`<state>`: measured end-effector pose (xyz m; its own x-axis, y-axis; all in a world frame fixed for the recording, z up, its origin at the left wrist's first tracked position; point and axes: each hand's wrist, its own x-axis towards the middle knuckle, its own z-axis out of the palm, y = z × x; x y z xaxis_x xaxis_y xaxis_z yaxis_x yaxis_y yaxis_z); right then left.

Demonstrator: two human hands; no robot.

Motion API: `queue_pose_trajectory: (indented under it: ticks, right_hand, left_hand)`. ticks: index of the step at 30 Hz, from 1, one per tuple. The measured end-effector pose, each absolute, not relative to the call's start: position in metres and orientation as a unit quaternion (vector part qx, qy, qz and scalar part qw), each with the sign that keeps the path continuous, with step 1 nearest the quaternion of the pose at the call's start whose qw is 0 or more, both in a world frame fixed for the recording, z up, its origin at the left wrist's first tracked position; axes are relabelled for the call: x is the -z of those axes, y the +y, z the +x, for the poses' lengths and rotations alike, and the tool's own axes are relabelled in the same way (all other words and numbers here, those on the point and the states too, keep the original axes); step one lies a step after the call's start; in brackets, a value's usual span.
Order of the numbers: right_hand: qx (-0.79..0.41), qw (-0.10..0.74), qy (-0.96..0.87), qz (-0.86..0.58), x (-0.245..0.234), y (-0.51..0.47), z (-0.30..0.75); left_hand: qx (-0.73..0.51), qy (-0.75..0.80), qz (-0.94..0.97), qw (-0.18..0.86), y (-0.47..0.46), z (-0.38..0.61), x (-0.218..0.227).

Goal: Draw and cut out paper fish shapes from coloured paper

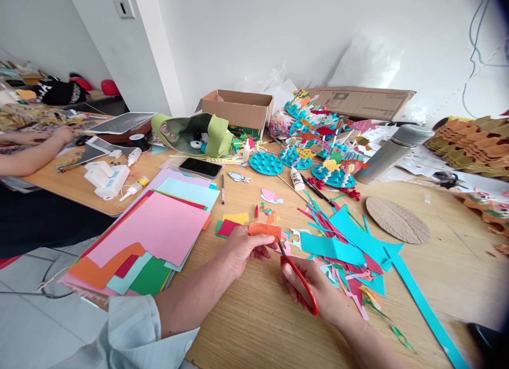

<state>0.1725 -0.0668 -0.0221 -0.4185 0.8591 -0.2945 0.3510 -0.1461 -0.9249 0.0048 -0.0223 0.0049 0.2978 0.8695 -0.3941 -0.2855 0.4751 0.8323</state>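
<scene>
Pinched between the thumb and fingers of my left hand (247, 248) is a small piece of orange paper (260, 229). My right hand (308, 285) grips red-handled scissors (304, 285), whose blades meet the right end of the orange paper. Just beyond my hands lie a red marker (256, 212), a pink paper shape (271, 196) and small coloured scraps. A white paper fish (239, 176) rests farther back. Turquoise paper offcuts (348, 249) are piled to the right of my hands.
Stacked coloured paper (159, 226) covers the table's left side, with a phone (201, 167) behind it. Blue bases with paper fish (334, 174), a steel flask (392, 154), a cardboard oval (397, 219) and a carton (238, 110) stand around. A co-worker's arm (35, 154) is at far left.
</scene>
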Motion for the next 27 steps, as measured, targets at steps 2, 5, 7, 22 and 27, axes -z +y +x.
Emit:
queue_pose_trajectory:
  ticks: [2, 5, 7, 22, 27]
  right_hand:
    - [-0.577, 0.222, -0.613, -0.491, 0.022, -0.067, 0.173]
    - [-0.577, 0.218, -0.611, -0.495, 0.021, -0.067, 0.173]
    - [-0.576, 0.216, -0.61, -0.499, 0.019, -0.067, 0.172]
    - [-0.578, 0.215, -0.595, -0.515, 0.015, -0.066, 0.17]
    - [-0.583, 0.221, -0.591, -0.512, 0.017, -0.066, 0.17]
  left_hand:
    - [-0.385, 0.429, 0.337, 0.744, -0.022, 0.004, -0.001]
    - [-0.381, 0.416, 0.323, 0.76, -0.021, 0.002, 0.004]
    - [-0.382, 0.414, 0.3, 0.77, -0.021, 0.001, 0.006]
    - [-0.364, 0.363, 0.25, 0.821, -0.021, 0.002, 0.008]
    - [-0.383, 0.381, 0.288, 0.791, -0.025, 0.006, 0.001]
